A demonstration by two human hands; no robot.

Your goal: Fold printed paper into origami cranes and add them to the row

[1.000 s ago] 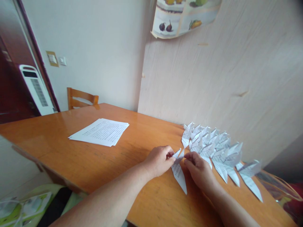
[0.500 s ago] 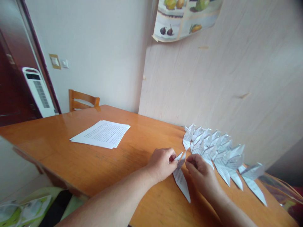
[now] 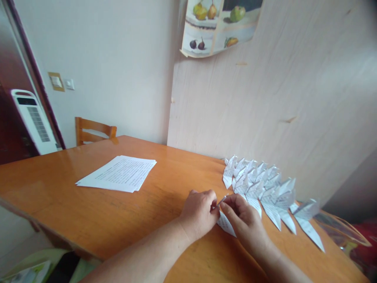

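Note:
Between my hands, low over the front of the table, is a folded paper crane (image 3: 226, 224) made of white printed paper. My left hand (image 3: 200, 212) pinches it from the left. My right hand (image 3: 242, 214) has thumb and fingers closed on its upper part, where a narrow folded tip shows between the two hands. Most of the upper folds are hidden behind my fingers; one pointed, printed flap sticks out below. Just beyond my right hand stand several similar folded paper cranes (image 3: 272, 192), packed in rows along the board.
A stack of printed sheets (image 3: 118, 173) lies on the wooden table (image 3: 141, 212) to the left. Behind are a wooden chair (image 3: 96, 127), a white heater-like unit (image 3: 35, 120) and a fruit picture (image 3: 220, 23) on the board. A bag (image 3: 344, 232) is at the right edge.
My right hand has come in to the left and closed on the crane's upper part, beside my left hand. The whole view has shifted slightly, with the surroundings now further left.

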